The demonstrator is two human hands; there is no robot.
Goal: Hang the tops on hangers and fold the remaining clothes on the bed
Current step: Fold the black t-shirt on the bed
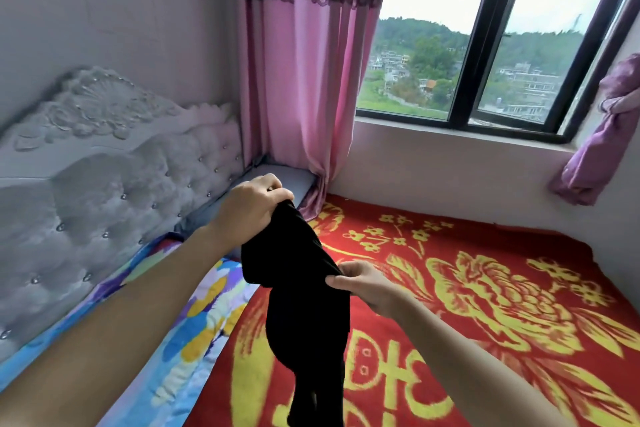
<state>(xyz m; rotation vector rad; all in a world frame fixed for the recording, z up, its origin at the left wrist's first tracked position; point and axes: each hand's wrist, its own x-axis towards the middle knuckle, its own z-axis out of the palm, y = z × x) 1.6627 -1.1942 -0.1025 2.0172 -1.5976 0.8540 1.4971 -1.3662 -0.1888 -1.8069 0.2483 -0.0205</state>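
Observation:
A black garment (304, 305) hangs in the air above the bed, bunched at the top and trailing down out of the bottom of the view. My left hand (252, 206) grips its upper end, raised higher and farther from me. My right hand (363, 282) pinches the cloth's right edge, lower and closer. Below lies the bed with a red blanket (485, 305) patterned with yellow flowers. No hanger is in view.
A multicoloured blue sheet (194, 319) runs along the bed's left side beside a grey tufted headboard (104, 191). A pink curtain (301, 80) hangs in the far corner, a window (485, 45) spans the far wall, and a purple tied curtain (602, 135) hangs at right.

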